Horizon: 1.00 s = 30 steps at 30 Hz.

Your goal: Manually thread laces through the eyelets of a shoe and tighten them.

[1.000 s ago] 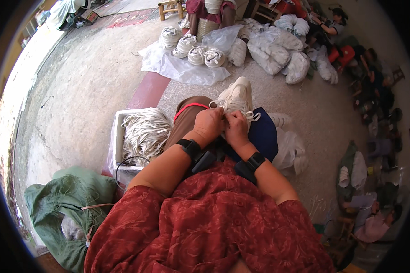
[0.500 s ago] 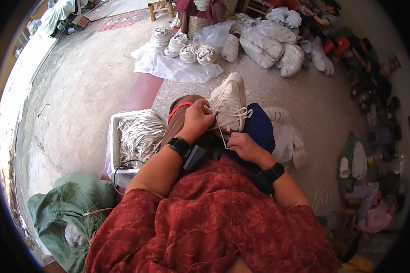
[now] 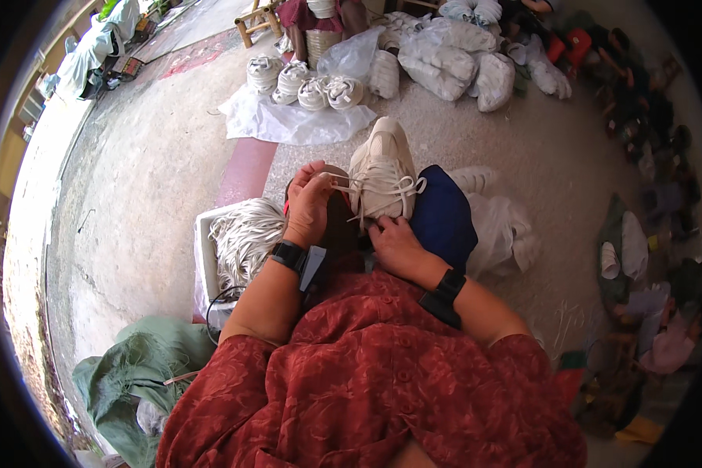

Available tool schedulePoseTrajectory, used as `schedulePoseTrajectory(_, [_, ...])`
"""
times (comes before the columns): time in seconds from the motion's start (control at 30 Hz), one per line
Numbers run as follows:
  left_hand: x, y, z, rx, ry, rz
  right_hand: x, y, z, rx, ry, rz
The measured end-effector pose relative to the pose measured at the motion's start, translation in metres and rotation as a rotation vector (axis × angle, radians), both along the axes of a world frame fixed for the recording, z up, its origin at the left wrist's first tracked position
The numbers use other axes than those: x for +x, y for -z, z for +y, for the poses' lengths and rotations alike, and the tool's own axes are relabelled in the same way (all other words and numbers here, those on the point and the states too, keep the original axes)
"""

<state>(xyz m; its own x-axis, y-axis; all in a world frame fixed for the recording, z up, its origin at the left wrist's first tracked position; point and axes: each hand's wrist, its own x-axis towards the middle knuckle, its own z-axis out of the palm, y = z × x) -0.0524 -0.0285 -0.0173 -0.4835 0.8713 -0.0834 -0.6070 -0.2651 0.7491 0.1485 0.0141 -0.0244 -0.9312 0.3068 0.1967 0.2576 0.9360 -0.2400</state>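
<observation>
A cream sneaker [image 3: 383, 147] lies across my lap, toe pointing away from me, with laces crossing its front and a loop hanging on its right side. My left hand [image 3: 310, 204] is closed in a pinch on a white shoelace [image 3: 340, 179] that runs from the sneaker's left side. At the near end of the sneaker, my right hand [image 3: 398, 246] has its fingers bent against the shoe's opening. Its fingertips are partly hidden, so what they grip does not show. Dark blue cloth [image 3: 443, 218] lies under the shoe's right side.
A white box [image 3: 203, 246] full of white laces [image 3: 246, 234] stands left of my legs. Green sacking [image 3: 125, 374] lies at the lower left. Ahead, several coiled white bundles [image 3: 313, 93] rest on plastic sheeting [image 3: 288, 125]. Plastic-wrapped bundles [image 3: 441, 66] and a seated person [image 3: 343, 15] are beyond.
My left hand has moved left and turned, drawing the lace out sideways. My right hand has shifted up and left to the shoe's near end. The view has tilted slightly.
</observation>
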Motion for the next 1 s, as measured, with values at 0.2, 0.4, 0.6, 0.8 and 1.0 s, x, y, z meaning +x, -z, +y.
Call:
schedulePoseTrajectory(0.2, [0.001,0.005,0.004,-0.046,-0.127,0.203,-0.014,0.020,0.006,0.212,0.063,-0.135])
schedulePoseTrajectory(0.4, [-0.008,0.010,-0.003,-0.109,-0.132,0.260,-0.008,-0.002,0.014,0.052,0.089,0.094])
schedulePoseTrajectory(0.6, [-0.011,0.005,-0.006,-0.077,-0.186,0.031,0.031,-0.053,0.050,-1.209,0.257,0.899])
schedulePoseTrajectory(0.8, [0.001,0.011,0.001,-0.029,-0.079,0.320,0.039,-0.062,0.041,-1.056,0.306,0.825])
schedulePoseTrajectory(1.0, [0.012,0.015,0.005,-0.051,-0.037,0.697,0.011,-0.055,0.019,-0.554,0.256,0.259])
